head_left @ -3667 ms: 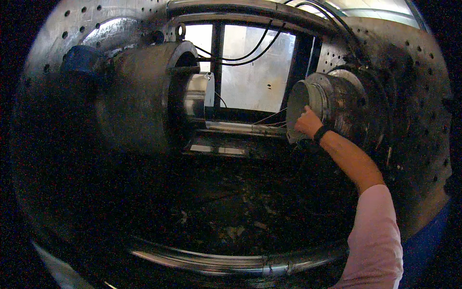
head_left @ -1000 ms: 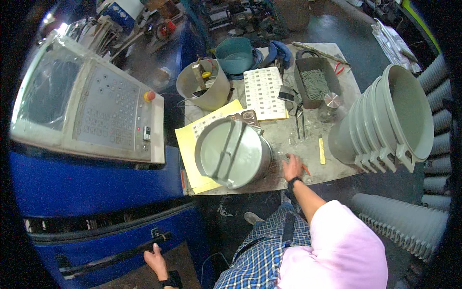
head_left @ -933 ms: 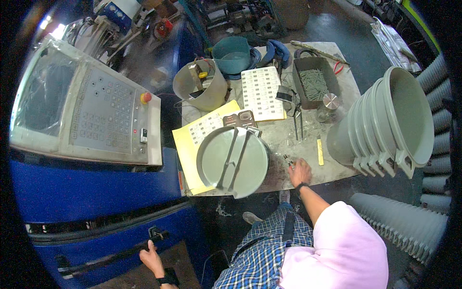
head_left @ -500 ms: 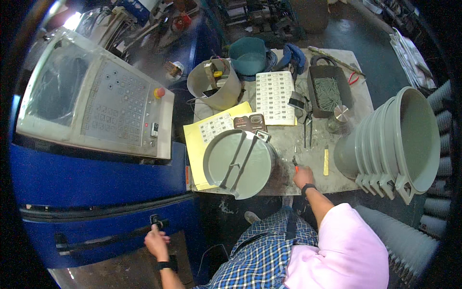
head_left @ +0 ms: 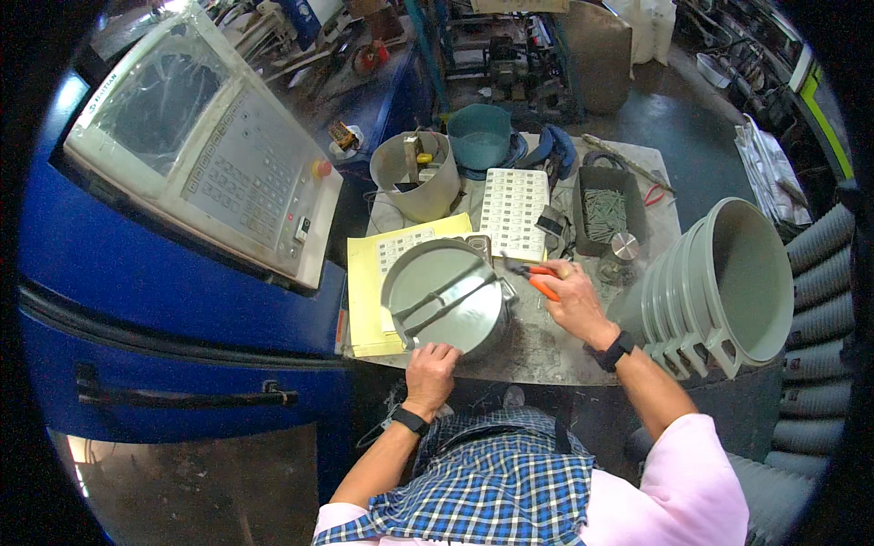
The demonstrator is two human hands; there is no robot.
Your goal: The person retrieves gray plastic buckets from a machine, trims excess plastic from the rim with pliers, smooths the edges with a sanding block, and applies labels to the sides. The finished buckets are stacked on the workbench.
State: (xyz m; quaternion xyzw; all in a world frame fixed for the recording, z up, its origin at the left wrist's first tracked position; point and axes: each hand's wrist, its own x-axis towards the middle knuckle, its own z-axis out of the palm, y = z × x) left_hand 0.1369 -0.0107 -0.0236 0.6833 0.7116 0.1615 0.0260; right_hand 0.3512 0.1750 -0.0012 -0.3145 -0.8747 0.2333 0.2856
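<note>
On the table in front of me stands a round grey plastic bucket (head_left: pixel 432 282), seen from above, with darker straight bars across it. My left hand (head_left: pixel 430 375) is closed at its near rim, fingers curled over the edge. To the right of the bucket, my right hand (head_left: pixel 575 308) grips orange-handled pliers (head_left: pixel 544 284). Their dark jaws point left toward a lug on the bucket's right side; whether they touch it I cannot tell. Yellow sheets (head_left: pixel 364 314) lie partly beneath the bucket.
A stack of grey buckets (head_left: pixel 751 273) leans at the right. Farther back are a box of grey rods (head_left: pixel 605 214), a metal cylinder (head_left: pixel 625 247), a label sheet (head_left: pixel 513 207), a whitish tub (head_left: pixel 414 196) and a teal tub (head_left: pixel 479 136). A machine control panel (head_left: pixel 255 182) stands left.
My left hand has come from the blue machine door's handle to the bucket's rim. My right hand has lifted the pliers from near the table's front edge toward the bucket's right side.
</note>
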